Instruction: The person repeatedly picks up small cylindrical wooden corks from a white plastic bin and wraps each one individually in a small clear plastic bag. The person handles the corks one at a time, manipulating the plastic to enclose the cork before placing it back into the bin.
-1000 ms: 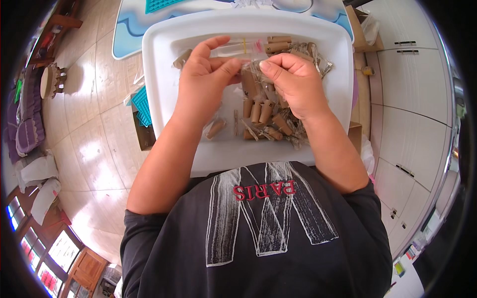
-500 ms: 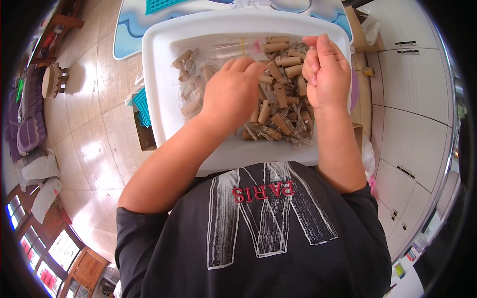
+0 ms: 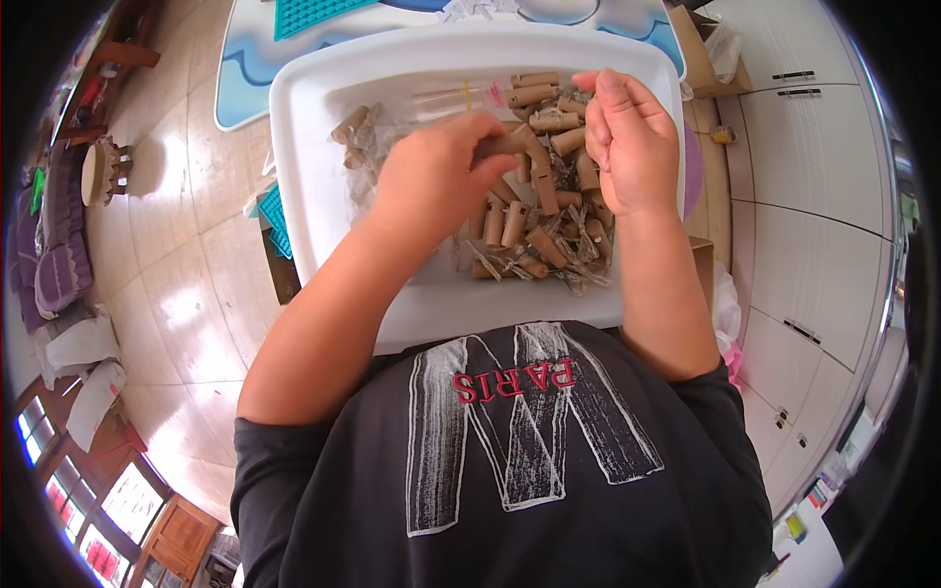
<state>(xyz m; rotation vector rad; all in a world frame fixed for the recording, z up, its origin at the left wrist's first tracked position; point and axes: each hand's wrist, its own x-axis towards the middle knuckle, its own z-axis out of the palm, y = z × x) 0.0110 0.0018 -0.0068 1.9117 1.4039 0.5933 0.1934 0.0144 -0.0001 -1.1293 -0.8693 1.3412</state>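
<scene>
A large white plastic tub [image 3: 286,167] stands before me, with a heap of tan cork-like cylinders [image 3: 545,186] in it. Thin, clear wire-like strands [image 3: 578,267] trail among them. My left hand [image 3: 431,167] is over the middle of the tub, its thumb and fingers closed around one tan cylinder [image 3: 502,145]. To the right, my right hand [image 3: 635,147] is raised above the heap with its fingertips pinched together; whatever they hold is hidden or too small to name. Clear plastic bags [image 3: 365,147], some with cylinders inside, fill the left part of the tub.
Behind the tub is a blue and white patterned tabletop [image 3: 235,83] with a teal textured mat [image 3: 312,14]. Cardboard boxes [image 3: 704,49] stand at the right, beside white cabinets [image 3: 818,157]. A round wooden stool [image 3: 103,171] is on the tiled floor at left.
My left hand has shifted slightly left and turned, and a tan cylinder now shows between its thumb and fingers. My right hand stays pinched, a little left of where it was.
</scene>
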